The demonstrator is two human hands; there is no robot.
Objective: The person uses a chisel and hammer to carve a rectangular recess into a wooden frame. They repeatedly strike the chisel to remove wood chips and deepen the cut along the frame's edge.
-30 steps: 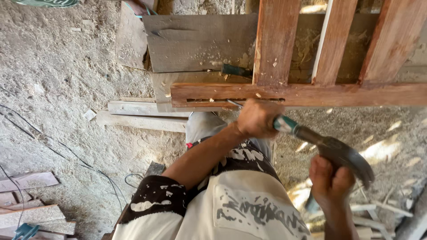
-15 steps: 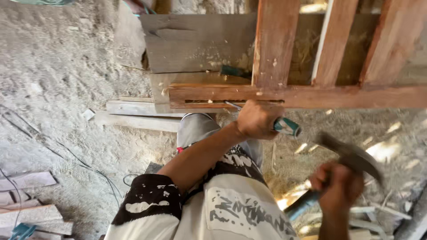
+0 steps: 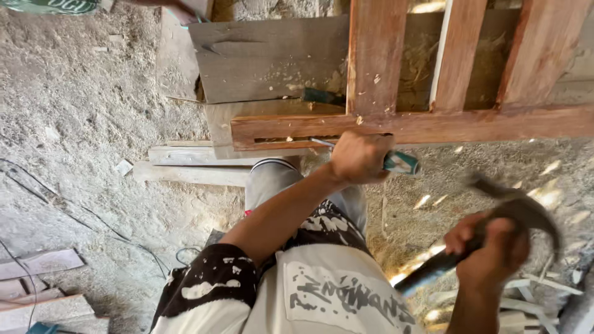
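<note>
Green printed sack or bag (image 3: 52, 5), perhaps plastic, cut off by the top left edge, on sandy ground

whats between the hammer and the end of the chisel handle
Nothing solid: in the head view, only open air over the sawdust-strewn ground separates the dark claw hammer from the teal-handled chisel the left hand holds.

Reddish-brown wooden frame (image 3: 408, 127): planed timber, matt, flecked with pale chips. Teal plastic-handled chisel (image 3: 399, 162): glossy grip; dark claw hammer (image 3: 526, 213): dull metal head. Grey ground (image 3: 80, 136): rough, dusty.
</note>
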